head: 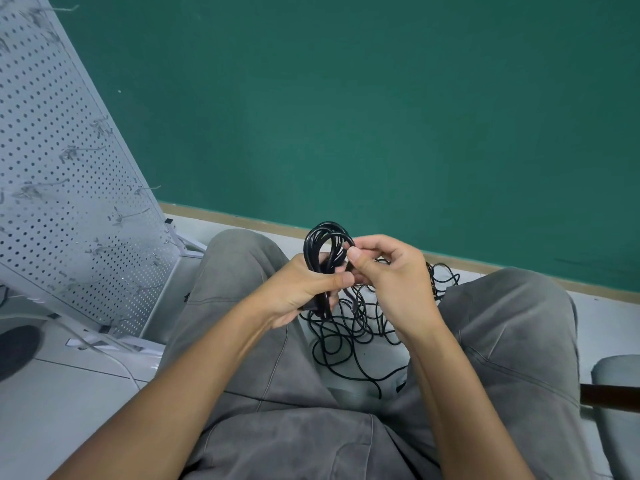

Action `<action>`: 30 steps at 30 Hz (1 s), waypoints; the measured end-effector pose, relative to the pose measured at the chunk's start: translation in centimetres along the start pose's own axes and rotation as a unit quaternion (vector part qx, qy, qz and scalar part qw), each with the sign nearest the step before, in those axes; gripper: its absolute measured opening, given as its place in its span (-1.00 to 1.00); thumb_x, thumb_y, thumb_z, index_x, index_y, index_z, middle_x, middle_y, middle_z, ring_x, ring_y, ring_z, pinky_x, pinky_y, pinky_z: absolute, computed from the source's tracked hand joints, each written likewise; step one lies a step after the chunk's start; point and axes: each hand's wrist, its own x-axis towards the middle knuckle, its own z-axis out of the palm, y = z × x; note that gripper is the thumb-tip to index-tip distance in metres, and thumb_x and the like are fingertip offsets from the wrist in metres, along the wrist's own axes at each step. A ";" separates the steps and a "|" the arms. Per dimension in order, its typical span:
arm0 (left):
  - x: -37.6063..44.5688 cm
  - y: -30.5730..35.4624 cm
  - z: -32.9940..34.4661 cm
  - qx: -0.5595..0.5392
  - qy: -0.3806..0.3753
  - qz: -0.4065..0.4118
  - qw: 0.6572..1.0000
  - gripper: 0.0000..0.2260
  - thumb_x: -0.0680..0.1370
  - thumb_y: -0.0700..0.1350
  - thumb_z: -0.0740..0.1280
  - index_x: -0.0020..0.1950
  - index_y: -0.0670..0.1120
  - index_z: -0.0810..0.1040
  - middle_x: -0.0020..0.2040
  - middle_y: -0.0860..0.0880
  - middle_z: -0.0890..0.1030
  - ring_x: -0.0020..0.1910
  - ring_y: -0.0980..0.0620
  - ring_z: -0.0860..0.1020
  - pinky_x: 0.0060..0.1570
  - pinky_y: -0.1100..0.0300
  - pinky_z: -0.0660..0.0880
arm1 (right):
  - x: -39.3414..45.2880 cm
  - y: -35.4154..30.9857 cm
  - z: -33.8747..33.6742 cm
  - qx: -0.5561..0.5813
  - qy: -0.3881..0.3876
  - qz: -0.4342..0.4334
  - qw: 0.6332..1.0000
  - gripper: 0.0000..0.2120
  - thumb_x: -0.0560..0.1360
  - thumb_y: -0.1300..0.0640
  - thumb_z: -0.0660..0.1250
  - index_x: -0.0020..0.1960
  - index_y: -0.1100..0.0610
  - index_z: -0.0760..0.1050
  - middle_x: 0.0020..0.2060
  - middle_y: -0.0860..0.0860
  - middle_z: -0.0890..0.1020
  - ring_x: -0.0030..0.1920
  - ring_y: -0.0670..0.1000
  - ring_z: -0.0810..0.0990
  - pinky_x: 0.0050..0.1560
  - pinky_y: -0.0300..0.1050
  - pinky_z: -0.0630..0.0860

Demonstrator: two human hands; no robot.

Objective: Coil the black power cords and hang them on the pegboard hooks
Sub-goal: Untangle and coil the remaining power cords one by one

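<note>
hands (pixel 349 282) hold black cord (pixel 323 251), several glossy loops bunched upright.

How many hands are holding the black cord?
2. The left hand grips the coiled cord at its bottom; the right hand pinches its upper right side. Loose cords lie on the floor below.

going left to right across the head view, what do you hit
pegboard → left hand gripping the coiled cord → right hand pinching the coil's top → grey chair edge
</note>
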 end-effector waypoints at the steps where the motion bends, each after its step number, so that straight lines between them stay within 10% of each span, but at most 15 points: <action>1: -0.1 0.1 0.0 0.008 -0.003 0.001 1.000 -0.56 0.45 -0.09 0.58 0.24 -0.24 0.60 -0.09 -0.09 0.66 -0.32 0.04 0.49 -0.32 0.20 0.48 | 0.1 0.0 0.2 -0.002 0.006 0.003 1.000 -0.94 0.58 0.36 0.38 0.01 0.32 0.63 -0.23 0.16 0.70 -0.31 0.02 0.70 -0.27 -0.20 0.62; 7: -0.8 0.9 0.3 0.033 -0.033 0.034 0.998 -0.68 0.62 -0.28 0.34 0.38 -0.13 0.56 0.18 0.06 0.70 0.07 0.20 0.65 -0.07 0.37 0.54 | 0.6 0.3 0.5 -0.053 0.045 -0.008 0.998 -0.94 0.50 0.31 0.50 -0.04 0.24 0.67 -0.32 -0.01 0.69 -0.30 -0.11 0.67 -0.20 -0.28 0.58; 11: -0.7 0.5 0.4 0.053 -0.046 0.059 0.996 -0.54 0.56 -0.11 0.41 0.47 -0.11 0.50 0.37 -0.12 0.61 0.31 -0.28 0.57 0.38 0.05 0.48 | 0.6 0.4 0.9 -0.021 0.082 0.015 0.996 -0.85 0.47 0.28 0.54 -0.08 0.23 0.57 -0.33 0.07 0.63 -0.38 -0.07 0.62 -0.41 -0.20 0.54; 15: -0.4 0.4 0.5 0.033 -0.022 0.042 0.998 -0.67 0.54 -0.04 0.42 0.31 0.03 0.63 0.02 -0.17 0.70 -0.12 -0.06 0.66 0.05 0.12 0.59 | 0.7 0.6 1.5 -0.031 0.102 0.029 0.994 -0.79 0.49 0.20 0.53 -0.02 0.25 0.52 -0.29 0.04 0.50 -0.48 -0.19 0.51 -0.51 -0.30 0.46; 17: -0.5 0.6 0.7 0.033 0.006 0.037 0.999 -0.86 0.55 0.02 0.39 0.01 0.07 0.74 -0.32 -0.17 0.58 -0.26 -0.07 0.61 -0.06 0.07 0.58 | 0.9 1.4 1.6 -0.047 0.091 0.048 0.994 -0.74 0.54 0.03 0.48 0.03 0.22 0.55 -0.19 0.08 0.60 -0.34 -0.16 0.59 -0.30 -0.24 0.56; 20: -0.4 1.0 0.6 -0.008 0.070 0.035 0.997 -0.62 0.54 0.13 0.32 -0.42 -0.02 0.59 -0.43 -0.06 0.45 -0.37 0.00 0.51 -0.13 0.14 0.51 | 0.7 3.2 1.4 -0.090 -0.003 0.076 0.993 -0.56 0.66 -0.25 0.12 0.06 0.02 0.64 -0.09 0.03 0.75 -0.03 -0.06 0.71 0.14 -0.02 0.60; 30: 1.4 1.2 -1.8 -0.307 0.256 0.048 0.916 -0.60 0.55 0.19 0.35 -0.29 -0.02 0.32 -0.44 0.04 0.35 -0.44 0.07 0.39 -0.17 0.20 0.44 | 0.7 7.5 1.8 -0.261 -0.169 0.152 0.938 -0.26 0.53 -0.53 -0.15 0.23 -0.14 0.63 0.23 -0.16 0.66 0.32 -0.13 0.54 0.46 -0.02 0.34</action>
